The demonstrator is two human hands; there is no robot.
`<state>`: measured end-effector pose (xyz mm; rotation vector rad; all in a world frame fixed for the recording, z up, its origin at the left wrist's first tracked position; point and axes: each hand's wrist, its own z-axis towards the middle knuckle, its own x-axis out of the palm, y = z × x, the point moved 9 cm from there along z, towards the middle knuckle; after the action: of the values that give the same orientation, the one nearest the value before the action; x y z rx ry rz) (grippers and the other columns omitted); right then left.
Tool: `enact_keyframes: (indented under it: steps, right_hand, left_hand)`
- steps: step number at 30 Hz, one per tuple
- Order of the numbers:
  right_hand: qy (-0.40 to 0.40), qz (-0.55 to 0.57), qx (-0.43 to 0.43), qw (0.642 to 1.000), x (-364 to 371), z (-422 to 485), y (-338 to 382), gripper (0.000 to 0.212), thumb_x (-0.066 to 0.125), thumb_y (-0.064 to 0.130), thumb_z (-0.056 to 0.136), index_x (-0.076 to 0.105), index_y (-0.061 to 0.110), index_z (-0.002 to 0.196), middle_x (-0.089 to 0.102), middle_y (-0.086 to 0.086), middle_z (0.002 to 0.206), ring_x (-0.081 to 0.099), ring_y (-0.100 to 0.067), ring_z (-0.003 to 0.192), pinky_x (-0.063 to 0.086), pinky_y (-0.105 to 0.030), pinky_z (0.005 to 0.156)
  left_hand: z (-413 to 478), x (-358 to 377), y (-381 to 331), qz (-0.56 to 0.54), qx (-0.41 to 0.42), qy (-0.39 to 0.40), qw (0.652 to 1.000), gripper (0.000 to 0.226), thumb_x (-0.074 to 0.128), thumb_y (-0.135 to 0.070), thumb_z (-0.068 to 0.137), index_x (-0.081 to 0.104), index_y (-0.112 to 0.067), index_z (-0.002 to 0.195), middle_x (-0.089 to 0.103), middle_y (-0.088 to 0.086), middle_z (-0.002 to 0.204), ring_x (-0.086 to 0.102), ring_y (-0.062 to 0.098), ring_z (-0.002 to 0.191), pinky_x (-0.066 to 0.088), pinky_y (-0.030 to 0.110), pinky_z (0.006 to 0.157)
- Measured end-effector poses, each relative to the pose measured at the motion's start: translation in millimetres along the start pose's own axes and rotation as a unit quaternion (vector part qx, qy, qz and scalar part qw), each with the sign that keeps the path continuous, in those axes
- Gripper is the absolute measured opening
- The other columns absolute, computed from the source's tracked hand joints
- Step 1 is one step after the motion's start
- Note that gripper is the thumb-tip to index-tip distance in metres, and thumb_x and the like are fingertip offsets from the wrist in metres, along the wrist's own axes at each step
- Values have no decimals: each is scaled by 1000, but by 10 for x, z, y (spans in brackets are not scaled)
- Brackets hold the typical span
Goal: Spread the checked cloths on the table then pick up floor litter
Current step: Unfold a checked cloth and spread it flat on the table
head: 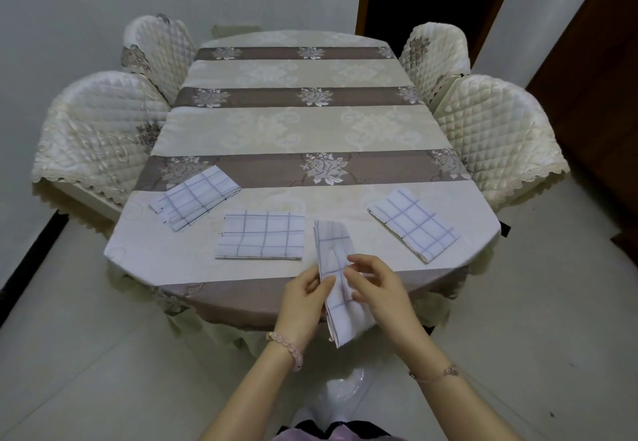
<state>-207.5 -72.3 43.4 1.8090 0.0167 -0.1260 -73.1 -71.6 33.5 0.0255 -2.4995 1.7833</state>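
At table's near edge, left hand (303, 299) and right hand (376, 285) both pinch a folded checked cloth (336, 288), half overhanging. Light, limp fabric; best gripped at corners to open flat.

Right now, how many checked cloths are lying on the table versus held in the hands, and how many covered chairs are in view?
Checked cloths lying folded on the table: 3, namely left cloth, middle cloth, right cloth
Checked cloths held by both hands: 1, the held cloth, between left hand and right hand
Covered chairs: 4, two on each side
Total: 8
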Motion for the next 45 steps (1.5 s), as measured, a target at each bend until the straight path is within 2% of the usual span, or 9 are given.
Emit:
enact_keyframes:
  steps: [4,8,12,18,25,33,37,40,45]
  right_hand:
    - [4,55,49,997,78,37,-41,20,61,21,90,64,21,109,63,-3,115,60,-19,110,56,-34,89]
    - [13,95,69,993,76,27,-41,21,63,19,88,64,18,109,63,-5,115,63,-19,107,57,-29,84]
    - [22,106,69,992,72,12,-7,22,67,17,85,62,20,106,63,-3,109,66,-15,99,58,-21,75]
    - [17,97,73,992,53,43,-32,15,69,14,83,65,13,97,67,-7,103,67,-23,99,58,-34,85]
    - [7,90,71,993,13,83,-33,9,62,11,87,66,3,88,67,-12,90,66,-21,88,59,-30,79]
    - [71,160,113,978,156,75,-88,30,67,22,85,63,12,113,70,-7,111,69,-21,102,57,-32,80]
    - [77,164,121,976,183,94,-63,28,67,24,85,66,11,109,71,-8,107,69,-22,99,55,-27,75]
    - [61,160,126,977,156,120,-61,24,64,22,87,67,6,105,71,-15,97,67,-22,85,54,-26,68]
    - [17,108,121,987,-7,228,-82,18,58,22,91,68,8,93,69,-9,89,64,-21,82,55,-41,78]
  left_hand:
    - [-37,44,8,-14,-13,31,999,19,58,-13,93,72,-19,104,76,5,96,72,24,95,59,36,84]
    - [-54,36,41,-7,-26,35,999,22,61,-12,90,72,-16,109,75,9,103,71,27,100,57,42,89]
    - [-60,36,22,-4,-21,40,999,21,60,-11,91,73,-18,106,76,6,100,72,22,97,60,33,83]
    - [-27,34,-6,14,-11,39,999,19,60,-9,90,74,-11,103,77,1,92,73,11,86,59,22,75]
    - [38,32,-53,47,6,8,999,17,56,-8,93,71,-4,87,70,4,78,65,-2,64,51,6,60]
    - [139,-64,-113,10,-14,-56,998,14,67,-13,86,68,-8,73,69,4,70,67,9,63,52,10,52]
    - [169,-88,-62,-16,-47,-55,997,13,66,-16,87,70,-10,76,71,6,81,67,16,77,53,17,60]
    - [205,-112,-62,-15,-46,-42,998,13,63,-14,89,69,-7,79,70,4,78,66,7,68,52,13,57]
    - [291,-231,-79,22,-24,-37,999,17,61,-21,91,59,-9,79,60,10,78,55,19,76,46,26,72]
